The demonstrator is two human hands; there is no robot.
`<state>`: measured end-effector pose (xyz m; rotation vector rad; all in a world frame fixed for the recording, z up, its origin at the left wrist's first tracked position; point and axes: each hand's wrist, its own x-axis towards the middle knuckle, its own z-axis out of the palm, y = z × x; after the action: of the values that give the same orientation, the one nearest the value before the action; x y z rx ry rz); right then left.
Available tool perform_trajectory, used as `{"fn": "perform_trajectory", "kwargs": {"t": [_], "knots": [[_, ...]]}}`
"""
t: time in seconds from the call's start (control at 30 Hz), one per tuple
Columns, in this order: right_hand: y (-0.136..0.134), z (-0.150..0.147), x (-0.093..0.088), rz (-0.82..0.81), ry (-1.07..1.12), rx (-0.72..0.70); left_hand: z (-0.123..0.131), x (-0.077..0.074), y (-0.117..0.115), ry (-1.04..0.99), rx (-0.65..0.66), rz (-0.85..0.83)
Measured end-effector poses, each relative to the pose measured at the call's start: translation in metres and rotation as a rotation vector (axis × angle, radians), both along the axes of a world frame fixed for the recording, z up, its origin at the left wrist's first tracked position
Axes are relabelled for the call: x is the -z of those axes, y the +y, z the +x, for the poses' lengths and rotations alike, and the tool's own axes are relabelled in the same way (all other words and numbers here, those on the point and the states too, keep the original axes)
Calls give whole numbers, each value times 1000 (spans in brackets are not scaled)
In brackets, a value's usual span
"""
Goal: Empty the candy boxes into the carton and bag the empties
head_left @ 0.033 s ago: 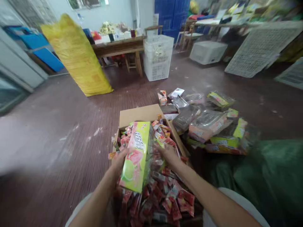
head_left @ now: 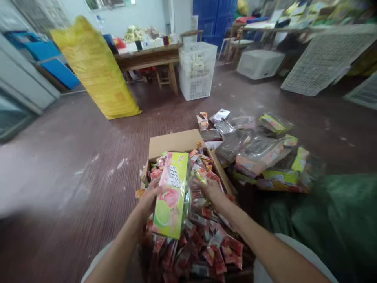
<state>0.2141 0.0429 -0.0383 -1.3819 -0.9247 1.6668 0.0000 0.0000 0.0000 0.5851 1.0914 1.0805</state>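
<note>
A green and pink candy pack with a clear plastic side is held over an open cardboard box. The box is heaped with several small red and pink sweet wrappers. My left hand grips the pack's left edge, fingers curled round it. On the pack's right, clear side, my right hand has its fingers pressed against it, close to the loose sweets. Both forearms reach in from the bottom of the head view.
A pile of clear, partly filled packs lies on the floor right of the box, with a green sack nearer me. Farther off are a yellow sack, a white crate, a wooden table and a lattice panel.
The pack and both hands have shifted slightly to the right and down over the box. Nothing else has moved.
</note>
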Motion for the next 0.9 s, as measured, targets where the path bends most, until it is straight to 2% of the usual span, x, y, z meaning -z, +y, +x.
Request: {"fn": "perform_trajectory", "kwargs": {"t": [0.07, 0.13, 0.27, 0.37, 0.5, 0.57, 0.73, 0.9], "knots": [[-1, 5, 4, 57, 20, -10, -7, 1, -1, 9, 12, 5], [-5, 2, 6, 57, 152, -38, -11, 4, -1, -45, 18, -39], [-18, -18, 9, -124, 432, -132, -8, 15, 2, -269, 4, -246], [-23, -29, 15, -147, 452, -171, 5, 27, 1, -411, 66, -343], [-21, -27, 15, -167, 476, -133, 16, 35, -2, -528, 124, -302], [-20, -23, 8, -159, 487, -126, 16, 32, -2, -534, 94, -314], [-17, -17, -16, -99, 424, -59, 15, 16, 8, -422, -101, -369], [-15, -3, -15, -128, 305, 0, 19, 10, 19, -270, -195, -459]]}}
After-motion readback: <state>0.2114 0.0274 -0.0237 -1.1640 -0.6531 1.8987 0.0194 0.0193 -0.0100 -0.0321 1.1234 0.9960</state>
